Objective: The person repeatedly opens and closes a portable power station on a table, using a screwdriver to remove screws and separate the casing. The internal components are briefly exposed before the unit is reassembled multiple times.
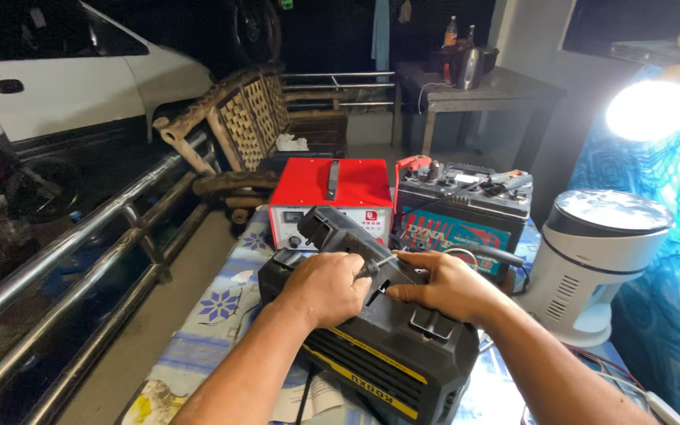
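On the cloth-covered surface a black machine case with yellow stripes lies in front of a red-topped charger box and a car battery. The left hand is closed around a screwdriver on the case's top, while the right hand rests on the case, fingers pinched at the tool's tip.

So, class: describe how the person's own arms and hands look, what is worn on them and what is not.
Both forearms are bare, with no sleeves in view. The left hand and right hand wear no gloves, and no watch, ring or wristband shows on either.
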